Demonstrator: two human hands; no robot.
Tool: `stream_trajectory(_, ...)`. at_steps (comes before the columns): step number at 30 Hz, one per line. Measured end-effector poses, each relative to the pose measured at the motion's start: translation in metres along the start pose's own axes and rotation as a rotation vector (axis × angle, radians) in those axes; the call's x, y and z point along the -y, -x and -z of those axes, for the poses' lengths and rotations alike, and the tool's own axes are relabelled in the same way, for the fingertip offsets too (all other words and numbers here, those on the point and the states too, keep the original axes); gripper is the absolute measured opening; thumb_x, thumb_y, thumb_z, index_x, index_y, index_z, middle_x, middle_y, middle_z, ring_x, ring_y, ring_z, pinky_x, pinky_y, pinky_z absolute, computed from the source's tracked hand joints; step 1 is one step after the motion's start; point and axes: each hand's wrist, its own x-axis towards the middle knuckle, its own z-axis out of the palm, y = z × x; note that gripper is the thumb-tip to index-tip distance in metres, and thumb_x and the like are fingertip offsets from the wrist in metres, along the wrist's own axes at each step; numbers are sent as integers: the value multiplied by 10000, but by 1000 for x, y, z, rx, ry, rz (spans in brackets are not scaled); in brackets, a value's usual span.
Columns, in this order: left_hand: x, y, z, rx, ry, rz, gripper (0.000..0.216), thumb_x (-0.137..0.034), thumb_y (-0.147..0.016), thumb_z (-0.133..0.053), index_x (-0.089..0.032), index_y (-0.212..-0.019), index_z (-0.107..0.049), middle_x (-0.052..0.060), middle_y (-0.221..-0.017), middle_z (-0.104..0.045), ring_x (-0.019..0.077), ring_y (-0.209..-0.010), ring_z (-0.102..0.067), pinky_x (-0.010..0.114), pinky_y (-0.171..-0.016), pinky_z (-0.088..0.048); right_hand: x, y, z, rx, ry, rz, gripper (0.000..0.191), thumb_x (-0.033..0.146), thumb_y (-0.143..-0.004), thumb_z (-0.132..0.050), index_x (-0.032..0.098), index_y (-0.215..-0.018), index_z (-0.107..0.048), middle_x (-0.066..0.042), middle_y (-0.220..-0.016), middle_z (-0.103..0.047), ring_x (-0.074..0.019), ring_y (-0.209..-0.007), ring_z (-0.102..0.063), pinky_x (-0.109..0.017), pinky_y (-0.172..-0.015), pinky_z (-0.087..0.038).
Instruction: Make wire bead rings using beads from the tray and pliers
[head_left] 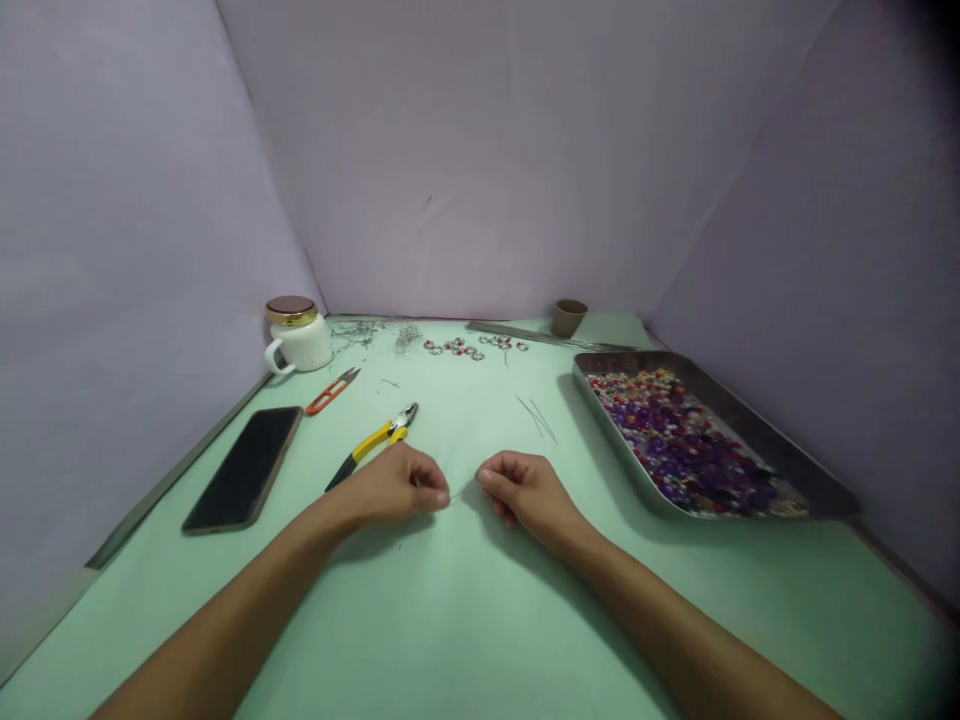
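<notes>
We had our left hand (401,485) and our right hand (529,492) over the pale green surface (465,620), facing each other with a narrow gap between them. The left grip was closed, its thumb and forefinger pressed together on a thin silvery wire (458,497), which ran across the gap toward the right grip. The right grip was also pinched together at its fingertips, but the wire was so faint there that we could not tell if its other end sat inside.

Just beyond the left grip lay the metal pliers with yellow and black handles (372,441), partly hidden behind the hand. Farther to the left of this grip we had the orange-red snips with pointed metal blades (326,395) and the flat black phone with a brown edge (244,470); past these stood the white mug with a brown and gold lid (307,347).

A few straight, thin grey wires (537,418) lay just beyond the right grip. Well ahead of both grips were small pieces of red and clear beads (456,347), near tangled bits of wire (409,339). To the right of the right grip, the shallow metal tray (772,440) carried many purple, red and clear loose beads (686,440). Far ahead of this grip stood the small brown cup (568,319).
</notes>
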Motion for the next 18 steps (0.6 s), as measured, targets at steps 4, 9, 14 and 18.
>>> stream_trajectory(4,-8,-1,-9,-172,148,41,144,-226,-600,-592,-144,-719,-600,-34,-564,-545,40,-377,-356,184,-380,-261,-1,3,-3,89,-30,20,127,249,-681,-574,138,-741,-585,42,-495,-495,-64,-397,-427,-204,-386,-347)
stream_trajectory(9,-12,-2,-25,-104,341,88,92,-191,-603,-578,-139,-669,-543,-61,-433,-472,38,-316,-308,185,-337,-220,-1,4,-5,145,-183,68,378,232,-624,-649,135,-968,-527,20,-600,-557,-100,-509,-524,-252,-492,-434)
stream_trajectory(14,-12,-2,-29,-131,299,67,53,-168,-610,-565,-131,-644,-549,-57,-397,-467,46,-339,-331,190,-373,-232,-2,5,-6,153,-176,29,577,208,-598,-669,120,-1119,-437,19,-598,-562,-129,-533,-552,-252,-454,-438)
stream_trajectory(18,-10,-3,-30,-189,191,-29,74,-175,-616,-546,-122,-585,-587,-12,-492,-544,77,-469,-410,207,-475,-302,-3,5,-8,161,-133,25,570,197,-612,-646,131,-1136,-433,26,-585,-563,-117,-505,-541,-233,-433,-423)
